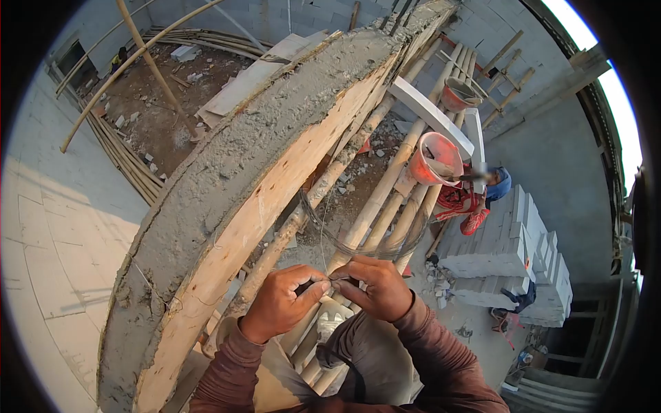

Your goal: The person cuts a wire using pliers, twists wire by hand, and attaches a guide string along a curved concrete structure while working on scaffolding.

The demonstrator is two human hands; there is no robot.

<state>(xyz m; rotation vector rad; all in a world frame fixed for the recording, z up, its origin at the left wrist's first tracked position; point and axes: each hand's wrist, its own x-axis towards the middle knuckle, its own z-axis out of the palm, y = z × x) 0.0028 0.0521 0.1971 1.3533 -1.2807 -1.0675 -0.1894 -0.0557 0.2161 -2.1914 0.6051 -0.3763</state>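
So the wet concrete [227, 144] is matt grey and properly rough, all lumps and pits on top. The formwork board [275, 186] next to it is pale bare wood, flat-faced with darker specks. Bamboo poles [375, 210] look smoothish with knobbly joints. The bucket [435, 157] seems to be red plastic, smeared with grey. Thin wire coil [365, 253] looks like dull metal. Stacked blocks [485, 241] are pale, matt masonry, and the brown sleeves [441, 344] are wrinkled cloth, no gloss.

Grey block walls [544, 117] surround a dirt floor [162, 113] strewn with pale rubble [186, 54].
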